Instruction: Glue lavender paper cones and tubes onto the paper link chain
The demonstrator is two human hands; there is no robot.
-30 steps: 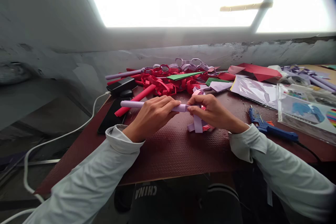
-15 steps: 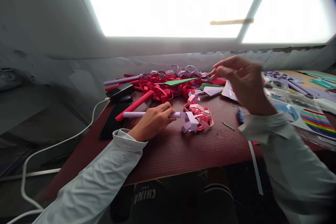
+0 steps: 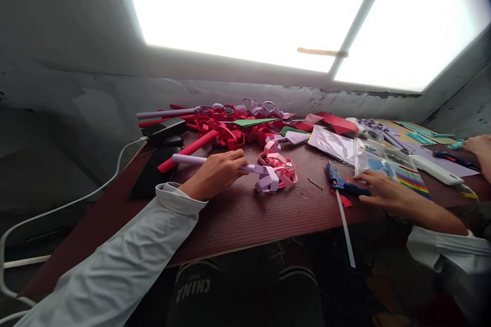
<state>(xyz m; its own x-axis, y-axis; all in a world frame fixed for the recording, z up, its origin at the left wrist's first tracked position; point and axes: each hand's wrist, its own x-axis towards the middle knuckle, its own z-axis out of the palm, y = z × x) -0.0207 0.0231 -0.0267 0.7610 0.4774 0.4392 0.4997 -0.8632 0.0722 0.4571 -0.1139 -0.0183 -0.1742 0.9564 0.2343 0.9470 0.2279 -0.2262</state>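
Lilac paper roll (image 3: 215, 162) is lying across the desk (image 3: 245, 214), left hand (image 3: 215, 173) clamping its middle, end feeding into the pink-and-lilac paper chain (image 3: 278, 171). Right hand (image 3: 383, 191) is resting loosely, fingers spread, on the blue glue gun (image 3: 343, 184), not gripping. Step looks like fetching glue; next calls for closing on the gun's handle. Roll is looking thin, tightly wound, matte. Red paper chains (image 3: 230, 130) piling behind. Another person's hand (image 3: 479, 145) far right.

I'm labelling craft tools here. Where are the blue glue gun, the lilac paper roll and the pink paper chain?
blue glue gun (image 3: 337, 182): head view, on its body.
lilac paper roll (image 3: 186, 159): head view, on its bare end.
pink paper chain (image 3: 283, 166): head view, on its middle loops.
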